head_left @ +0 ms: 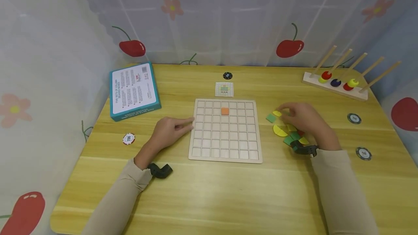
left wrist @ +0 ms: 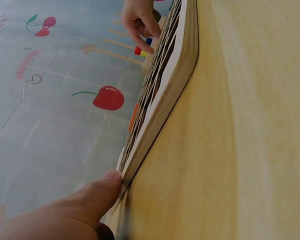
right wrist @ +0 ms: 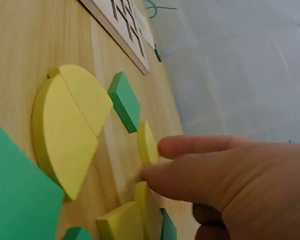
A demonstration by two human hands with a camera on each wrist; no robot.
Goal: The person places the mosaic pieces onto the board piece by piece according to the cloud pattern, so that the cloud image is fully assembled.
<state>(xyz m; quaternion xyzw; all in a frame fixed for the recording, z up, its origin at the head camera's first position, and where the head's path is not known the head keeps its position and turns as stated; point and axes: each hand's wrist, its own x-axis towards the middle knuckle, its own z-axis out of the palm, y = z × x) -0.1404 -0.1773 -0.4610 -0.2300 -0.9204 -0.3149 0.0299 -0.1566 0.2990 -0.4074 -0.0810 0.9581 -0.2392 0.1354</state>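
A square wooden grid board [head_left: 225, 130] lies mid-table, with one orange square tile [head_left: 225, 111] in an upper cell. My left hand [head_left: 169, 132] touches the board's left edge with extended fingers; its thumb [left wrist: 97, 192] rests against the rim in the left wrist view. To the right of the board, my right hand [head_left: 302, 118] reaches over loose pieces. Its thumb and index fingertips are at a small yellow curved piece [right wrist: 147, 142], without a clear grip. Beside it lie a green tile [right wrist: 125, 102] and two yellow quarter-circle pieces [right wrist: 70, 117]. Part of the pile is hidden under the hand.
A patterned card [head_left: 224, 89] and a black chip [head_left: 227, 75] lie behind the board. A teal box [head_left: 134, 90] and a red-and-white chip [head_left: 128, 139] are left. At right are a peg stand [head_left: 336, 86] with beads and two dark chips [head_left: 354, 118].
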